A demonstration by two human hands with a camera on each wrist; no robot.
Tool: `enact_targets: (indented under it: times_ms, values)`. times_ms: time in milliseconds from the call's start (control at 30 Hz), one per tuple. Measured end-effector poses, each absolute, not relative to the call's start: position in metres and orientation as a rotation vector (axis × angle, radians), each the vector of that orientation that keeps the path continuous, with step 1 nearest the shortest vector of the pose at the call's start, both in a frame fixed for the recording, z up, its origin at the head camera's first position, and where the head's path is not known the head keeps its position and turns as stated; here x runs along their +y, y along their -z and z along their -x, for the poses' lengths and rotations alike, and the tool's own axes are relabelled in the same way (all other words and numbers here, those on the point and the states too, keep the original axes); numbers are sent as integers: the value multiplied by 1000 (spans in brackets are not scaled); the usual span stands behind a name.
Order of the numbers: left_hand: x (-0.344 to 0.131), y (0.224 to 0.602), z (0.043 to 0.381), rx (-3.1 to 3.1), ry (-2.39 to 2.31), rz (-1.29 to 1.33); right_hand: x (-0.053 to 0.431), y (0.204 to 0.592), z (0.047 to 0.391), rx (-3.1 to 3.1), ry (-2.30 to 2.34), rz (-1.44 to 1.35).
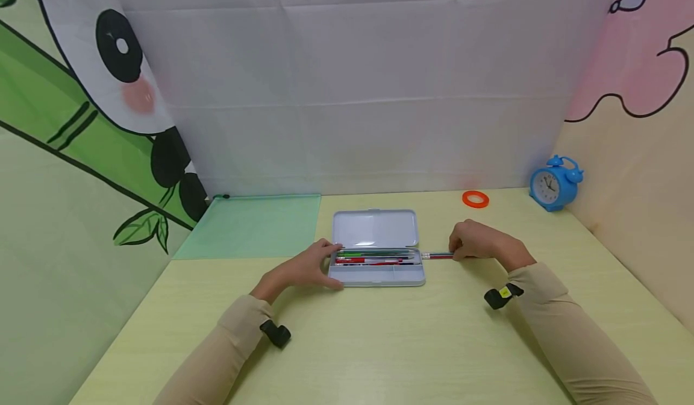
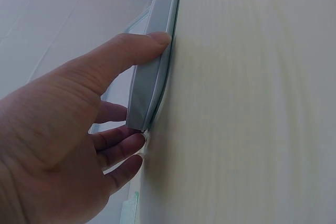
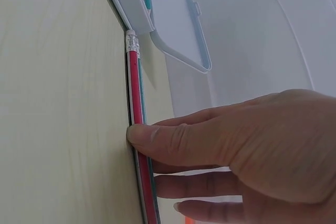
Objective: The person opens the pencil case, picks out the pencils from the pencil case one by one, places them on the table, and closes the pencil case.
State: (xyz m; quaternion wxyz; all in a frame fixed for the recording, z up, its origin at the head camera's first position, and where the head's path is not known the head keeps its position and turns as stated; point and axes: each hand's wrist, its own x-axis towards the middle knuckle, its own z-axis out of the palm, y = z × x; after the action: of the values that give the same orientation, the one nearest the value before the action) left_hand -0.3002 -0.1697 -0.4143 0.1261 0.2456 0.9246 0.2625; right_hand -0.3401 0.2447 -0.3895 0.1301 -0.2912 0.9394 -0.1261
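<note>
An opened white pencil case (image 1: 376, 276) lies on the table, its lid (image 1: 375, 228) folded back behind it. Pencils and pens (image 1: 374, 260) fill its rear compartment. My left hand (image 1: 310, 266) holds the case's left end, with the thumb on the front edge and the other fingers round the end and back. To the right of the case, my right hand (image 1: 476, 240) pinches pencils (image 3: 136, 87) between thumb and fingers. A red one and a teal one show there, lying low along the table. Their white eraser ends are right at the case's right end.
Behind my right hand lies an orange ring (image 1: 475, 199). A blue alarm clock (image 1: 554, 183) stands at the far right corner. At the back left, a green mat (image 1: 255, 227) covers part of the table (image 1: 374, 345). A white cloth (image 1: 368, 91) hangs behind.
</note>
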Motion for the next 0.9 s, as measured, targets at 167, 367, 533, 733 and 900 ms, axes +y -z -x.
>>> enact_targets:
  times_ms: [167, 367, 533, 733, 900]
  values:
    - [-170, 414, 300, 2693, -764, -712, 246, 389, 341, 2729, 379, 817]
    - [-169, 415, 301, 2695, -760, -713, 246, 387, 341, 2757, 408, 827]
    - [-168, 414, 301, 2693, -766, -706, 241, 384, 341, 2788, 411, 846]
    - [-167, 414, 301, 2696, -755, -704, 232, 379, 335, 2865, 447, 907]
    - [-166, 413, 301, 2691, -760, -702, 223, 376, 330, 2949, 479, 988]
